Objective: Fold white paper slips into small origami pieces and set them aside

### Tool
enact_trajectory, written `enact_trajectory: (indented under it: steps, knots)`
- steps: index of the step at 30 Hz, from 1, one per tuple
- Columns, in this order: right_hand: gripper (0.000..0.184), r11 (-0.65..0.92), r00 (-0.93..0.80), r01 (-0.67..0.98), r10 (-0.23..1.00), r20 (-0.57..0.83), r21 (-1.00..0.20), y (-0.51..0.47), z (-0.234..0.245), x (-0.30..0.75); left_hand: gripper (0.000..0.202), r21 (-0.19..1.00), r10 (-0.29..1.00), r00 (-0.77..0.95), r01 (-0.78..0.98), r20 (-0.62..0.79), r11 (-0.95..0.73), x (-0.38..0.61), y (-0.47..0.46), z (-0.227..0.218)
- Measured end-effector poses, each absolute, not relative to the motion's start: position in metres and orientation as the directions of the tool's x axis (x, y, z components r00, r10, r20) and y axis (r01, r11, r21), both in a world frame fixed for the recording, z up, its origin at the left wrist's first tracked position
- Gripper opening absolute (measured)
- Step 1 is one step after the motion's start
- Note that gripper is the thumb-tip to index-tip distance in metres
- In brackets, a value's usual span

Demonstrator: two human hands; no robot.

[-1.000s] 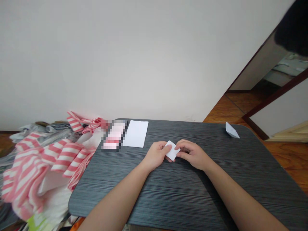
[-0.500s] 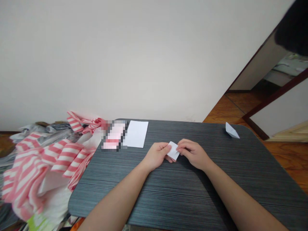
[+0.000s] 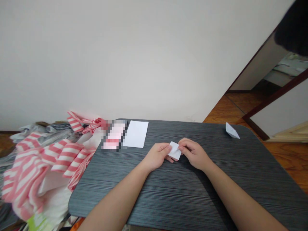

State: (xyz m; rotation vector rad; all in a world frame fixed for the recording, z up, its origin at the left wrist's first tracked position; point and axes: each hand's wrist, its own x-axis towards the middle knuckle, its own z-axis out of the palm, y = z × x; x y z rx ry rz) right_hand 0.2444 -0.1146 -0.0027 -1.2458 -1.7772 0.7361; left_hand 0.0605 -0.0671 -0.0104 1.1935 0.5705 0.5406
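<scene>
A small folded piece of white paper (image 3: 175, 151) is held between my two hands above the dark table. My left hand (image 3: 157, 156) grips its left side, thumb on top and fingers underneath. With thumb and fingertips pinched together, my right hand (image 3: 194, 154) holds the paper's upper right edge. A folded white paper shape (image 3: 232, 131), pointed at its ends, rests at the far right of the table. At the back left lies a stack of white paper sheets (image 3: 137, 134).
Left of the sheets lies a pixelated pink and black item (image 3: 115, 134). The dark wood-grain table (image 3: 101, 189) stands against a pale wall (image 3: 149, 64). A heap of red-and-white striped cloth (image 3: 45, 157) sits beyond its left edge.
The folded paper has turned slightly and its right edge has shifted a little to the right. My right fingers have closed on its edge. My left hand has hardly moved.
</scene>
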Motion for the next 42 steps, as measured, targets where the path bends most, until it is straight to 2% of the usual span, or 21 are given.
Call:
enact_trajectory:
  steps: [6, 11, 15, 22, 25, 27, 34, 42]
  knots:
    - [0.017, 0.304, -0.102, 0.476, 0.951, 0.291, -0.825, -0.115, -0.002, 0.242, 0.044, 0.962, 0.659, 0.743, -0.079, -0.119, 0.262, 0.060, -0.068, -0.007]
    - [0.017, 0.269, -0.060, 0.489, 0.959, 0.276, -0.830, -0.114, -0.006, 0.243, 0.036, 0.985, 0.657, 0.751, -0.054, -0.069, 0.166, 0.062, -0.071, -0.004]
    - [0.017, 0.242, -0.060, 0.483, 0.968, 0.244, -0.841, -0.114, -0.008, 0.244, 0.033, 0.988, 0.654, 0.752, -0.023, -0.085, 0.155, 0.062, -0.072, -0.005]
    - [0.013, 0.156, -0.038, 0.338, 0.988, 0.153, -0.928, -0.115, -0.014, 0.243, 0.037, 0.986, 0.649, 0.755, -0.024, -0.089, 0.164, 0.060, -0.071, -0.003]
    - [0.018, 0.141, -0.037, 0.279, 0.990, 0.136, -0.950, -0.115, -0.017, 0.243, 0.037, 0.984, 0.651, 0.753, -0.031, -0.092, 0.175, 0.060, -0.071, -0.003]
    - [0.021, 0.137, -0.046, 0.295, 0.991, 0.130, -0.945, -0.115, -0.016, 0.243, 0.037, 0.982, 0.659, 0.746, -0.037, -0.098, 0.187, 0.061, -0.071, -0.003]
    - [0.022, 0.110, -0.063, 0.508, 0.994, 0.091, -0.854, -0.115, -0.006, 0.245, 0.037, 0.985, 0.676, 0.731, -0.027, -0.096, 0.170, 0.061, -0.070, -0.005]
    - [0.024, 0.064, -0.049, 0.491, 0.998, 0.046, -0.869, -0.116, -0.004, 0.243, 0.037, 0.987, 0.682, 0.726, -0.028, -0.089, 0.159, 0.061, -0.070, -0.007]
